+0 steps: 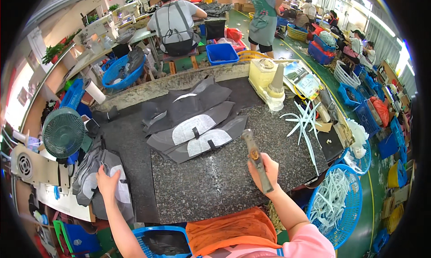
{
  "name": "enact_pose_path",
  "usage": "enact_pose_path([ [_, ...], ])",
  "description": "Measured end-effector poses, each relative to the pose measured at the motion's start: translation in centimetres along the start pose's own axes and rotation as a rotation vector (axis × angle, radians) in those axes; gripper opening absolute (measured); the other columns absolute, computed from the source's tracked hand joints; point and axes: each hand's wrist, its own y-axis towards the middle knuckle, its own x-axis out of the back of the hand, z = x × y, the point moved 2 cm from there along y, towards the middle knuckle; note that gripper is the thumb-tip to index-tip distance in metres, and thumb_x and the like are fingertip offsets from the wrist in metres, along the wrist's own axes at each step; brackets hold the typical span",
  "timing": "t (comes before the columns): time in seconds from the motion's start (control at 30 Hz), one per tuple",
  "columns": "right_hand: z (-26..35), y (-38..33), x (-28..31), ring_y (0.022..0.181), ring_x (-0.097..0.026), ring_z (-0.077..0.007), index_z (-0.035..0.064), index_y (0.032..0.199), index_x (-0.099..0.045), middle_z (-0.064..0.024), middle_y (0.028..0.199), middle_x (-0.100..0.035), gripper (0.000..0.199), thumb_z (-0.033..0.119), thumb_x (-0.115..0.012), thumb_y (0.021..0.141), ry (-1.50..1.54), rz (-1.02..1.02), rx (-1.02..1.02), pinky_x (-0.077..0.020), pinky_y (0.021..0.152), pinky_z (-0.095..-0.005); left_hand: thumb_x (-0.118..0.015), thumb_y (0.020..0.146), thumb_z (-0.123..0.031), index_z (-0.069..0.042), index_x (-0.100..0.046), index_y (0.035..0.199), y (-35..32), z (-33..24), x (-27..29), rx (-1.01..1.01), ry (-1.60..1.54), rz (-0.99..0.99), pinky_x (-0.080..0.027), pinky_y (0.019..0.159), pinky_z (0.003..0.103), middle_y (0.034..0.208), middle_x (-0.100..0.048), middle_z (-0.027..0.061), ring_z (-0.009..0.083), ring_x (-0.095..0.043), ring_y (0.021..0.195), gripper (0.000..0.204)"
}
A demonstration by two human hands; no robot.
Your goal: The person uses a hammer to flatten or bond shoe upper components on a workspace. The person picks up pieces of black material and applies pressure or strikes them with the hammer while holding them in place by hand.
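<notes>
My right hand [269, 169] is closed around the handle of a hammer [256, 157], held above the speckled stone slab [193, 186]. At the left, my left hand [107, 182] rests on a pile of dark grey cut pieces [123, 204] with white patches, its thumb and fingers apart. Whether it pinches the top piece is hard to see. Across the bench's middle lies a row of similar dark pieces [202, 141], overlapping one another. The nearer ones carry white half-round patches with a small black tab.
Pale strips [305, 125] lie on the slab's right side, near a cream tub [260, 76] and a glue-smeared cone [277, 85]. A blue basket of strips [334, 204] stands at the lower right. A green fan [63, 132] stands left. Other people work beyond the bench.
</notes>
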Motion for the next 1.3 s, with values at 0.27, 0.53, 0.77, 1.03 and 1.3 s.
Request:
enact_pose_path([
  [0.27, 0.4, -0.8, -0.3, 0.062, -0.063, -0.0254, 0.0024, 0.099, -0.062, -0.012, 0.08, -0.064, 0.029, 0.002, -0.075, 0.073, -0.111, 0.292, 0.243, -0.0481, 0.055, -0.0309, -0.078, 0.066, -0.013, -0.002, -0.063, 0.109, -11.0, -12.2, 10.0, -0.464, -0.562, 0.223, -0.047, 0.085, 0.032, 0.102, -0.063, 0.0097, 0.0204, -0.06, 0.096, 0.046],
  [0.53, 4.8, -0.1, -2.8, 0.097, -0.062, -0.0341, 0.0022, 0.104, -0.058, -0.0158, 0.105, -0.063, 0.033, 0.022, -0.073, 0.083, -0.045, 0.718, 0.258, -0.0491, 0.084, -0.0423, -0.078, 0.073, -0.029, -0.013, -0.065, 0.106, -20.9, -19.7, 1.9, -1.406, -0.34, 0.729, -0.045, 0.08, 0.04, 0.098, -0.058, 0.007, 0.0273, -0.058, 0.094, 0.04],
  [0.77, 2.2, -1.7, -2.4, 0.084, -0.064, -0.0392, 0.0005, 0.101, -0.055, -0.0193, 0.089, -0.063, 0.03, 0.023, -0.069, 0.086, -0.214, 0.834, 0.148, -0.051, 0.069, -0.0459, -0.068, 0.072, -0.014, -0.01, -0.066, 0.104, -22.5, -20.6, 1.8, -1.457, -0.317, 0.366, -0.042, 0.091, 0.045, 0.11, -0.055, 0.0122, 0.0313, -0.052, 0.104, 0.032],
  [1.03, 2.0, -1.5, -2.4, 0.084, -0.064, -0.0407, 0.0014, 0.103, -0.054, -0.0203, 0.087, -0.064, 0.029, 0.019, -0.068, 0.085, -0.215, 0.883, 0.109, -0.0508, 0.07, -0.0473, -0.062, 0.077, -0.015, -0.002, -0.065, 0.1, -24.4, -19.6, 1.9, -1.397, -0.148, 0.225, -0.045, 0.083, 0.035, 0.099, -0.056, 0.009, 0.023, -0.055, 0.089, 0.027],
  [1.3, 1.9, -2.3, -3.1, 0.084, -0.065, -0.0391, 0.0035, 0.1, -0.054, -0.0181, 0.087, -0.065, 0.024, 0.02, -0.066, 0.088, -0.255, 0.886, 0.134, -0.0503, 0.07, -0.0476, -0.078, 0.068, -0.021, -0.006, -0.064, 0.092, -25.3, -18.6, 2.2, -1.313, -0.167, 0.325, -0.044, 0.083, 0.041, 0.088, -0.058, 0.0078, 0.0277, -0.055, 0.089, 0.031],
])
